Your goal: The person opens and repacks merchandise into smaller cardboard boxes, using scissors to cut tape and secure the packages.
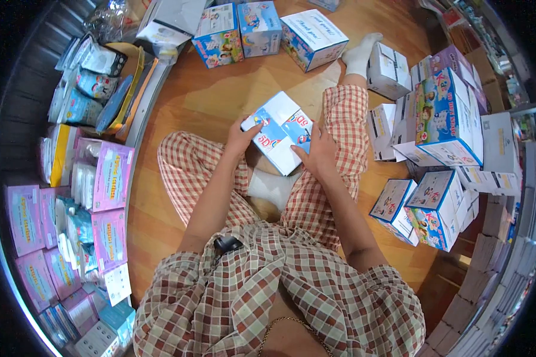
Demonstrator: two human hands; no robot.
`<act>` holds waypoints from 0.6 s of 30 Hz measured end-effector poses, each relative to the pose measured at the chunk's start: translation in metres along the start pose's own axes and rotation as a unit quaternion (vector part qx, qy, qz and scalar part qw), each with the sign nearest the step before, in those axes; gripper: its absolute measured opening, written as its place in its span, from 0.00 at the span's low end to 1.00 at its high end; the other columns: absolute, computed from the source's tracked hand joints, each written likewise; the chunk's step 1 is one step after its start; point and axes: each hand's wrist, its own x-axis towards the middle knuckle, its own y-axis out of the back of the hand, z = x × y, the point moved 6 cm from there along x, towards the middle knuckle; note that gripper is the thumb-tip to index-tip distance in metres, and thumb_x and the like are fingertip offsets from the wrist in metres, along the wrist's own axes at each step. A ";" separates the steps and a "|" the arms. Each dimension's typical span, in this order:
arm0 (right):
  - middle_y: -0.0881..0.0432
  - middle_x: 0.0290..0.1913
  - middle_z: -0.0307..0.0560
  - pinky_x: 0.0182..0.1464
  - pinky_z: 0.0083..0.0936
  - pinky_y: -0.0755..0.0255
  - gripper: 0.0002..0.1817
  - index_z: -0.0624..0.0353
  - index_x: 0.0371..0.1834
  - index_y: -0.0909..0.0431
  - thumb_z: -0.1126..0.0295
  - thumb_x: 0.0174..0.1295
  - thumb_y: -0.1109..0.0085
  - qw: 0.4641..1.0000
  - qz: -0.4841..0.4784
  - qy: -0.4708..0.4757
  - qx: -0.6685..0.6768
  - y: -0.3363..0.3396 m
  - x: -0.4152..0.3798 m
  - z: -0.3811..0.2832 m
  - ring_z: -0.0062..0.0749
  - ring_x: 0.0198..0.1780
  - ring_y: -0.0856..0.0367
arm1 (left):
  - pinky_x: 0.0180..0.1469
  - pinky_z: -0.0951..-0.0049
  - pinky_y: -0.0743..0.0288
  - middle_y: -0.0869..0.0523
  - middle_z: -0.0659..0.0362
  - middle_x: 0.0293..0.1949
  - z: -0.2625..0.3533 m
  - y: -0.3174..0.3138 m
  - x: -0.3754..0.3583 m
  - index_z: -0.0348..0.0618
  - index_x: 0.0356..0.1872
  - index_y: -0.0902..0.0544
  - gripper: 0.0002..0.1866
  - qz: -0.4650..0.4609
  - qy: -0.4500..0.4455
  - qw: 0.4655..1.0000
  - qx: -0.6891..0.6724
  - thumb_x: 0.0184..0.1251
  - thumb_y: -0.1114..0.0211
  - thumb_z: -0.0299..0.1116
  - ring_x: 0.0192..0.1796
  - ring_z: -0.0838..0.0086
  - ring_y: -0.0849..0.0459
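Between my hands, above my crossed leg, is a blue and white cardboard box [278, 132] with red lettering on its top flaps. My left hand [242, 135] grips its left corner, the thumb lying over the blue flap. On the right side, my right hand [319, 152] holds the box edge, with thumb and fingers on the printed top. The flaps look folded down in a crosswise pattern. The underside of the box is hidden.
Printed boxes [238, 33] stand on the wooden floor [178, 107] ahead. More boxes [446, 119] are stacked on the right, with two [420, 202] nearer me. Pink packs [113, 175] fill the left shelf. My socked foot [361, 55] stretches forward beside a white box [388, 71].
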 end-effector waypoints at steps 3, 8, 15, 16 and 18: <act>0.31 0.56 0.63 0.56 0.44 0.38 0.41 0.65 0.58 0.37 0.53 0.45 0.31 0.985 0.027 0.021 0.169 0.005 0.003 0.008 0.54 0.56 0.32 | 0.39 0.77 0.25 0.18 0.55 0.38 -0.013 0.004 0.008 0.31 0.50 0.25 0.20 -0.008 -0.008 0.996 -0.092 0.58 0.32 0.31 0.39 0.76 0.20; 0.30 0.55 0.59 0.60 0.40 0.42 0.48 0.64 0.62 0.38 0.50 0.39 0.27 0.915 0.129 0.210 0.320 0.054 -0.013 -0.017 0.51 0.56 0.32 | 0.46 0.74 0.24 0.18 0.56 0.44 -0.015 0.033 0.000 0.33 0.51 0.25 0.16 0.042 0.049 0.970 -0.235 0.67 0.41 0.32 0.43 0.75 0.19; 0.38 0.62 0.65 0.62 0.46 0.44 0.57 0.66 0.65 0.43 0.42 0.36 0.27 0.847 0.425 0.285 0.147 0.208 -0.045 -0.053 0.55 0.61 0.36 | 0.62 0.61 0.35 0.28 0.50 0.59 0.187 -0.024 -0.013 0.34 0.62 0.36 0.29 -0.160 -0.155 0.925 -0.308 0.72 0.56 0.50 0.60 0.64 0.28; 0.39 0.63 0.65 0.63 0.47 0.44 0.57 0.67 0.65 0.43 0.41 0.37 0.27 0.823 0.472 0.287 0.134 0.235 -0.052 -0.048 0.55 0.62 0.36 | 0.67 0.58 0.42 0.34 0.48 0.65 0.231 -0.045 -0.026 0.35 0.66 0.42 0.32 -0.211 -0.207 0.896 -0.332 0.73 0.60 0.52 0.66 0.61 0.34; 0.38 0.62 0.61 0.62 0.46 0.41 0.54 0.69 0.64 0.43 0.45 0.40 0.27 0.716 0.617 0.290 0.149 0.279 -0.075 -0.029 0.52 0.62 0.36 | 0.68 0.55 0.45 0.39 0.47 0.67 0.299 -0.087 -0.048 0.35 0.66 0.41 0.32 -0.320 -0.312 0.823 -0.350 0.72 0.59 0.51 0.69 0.61 0.39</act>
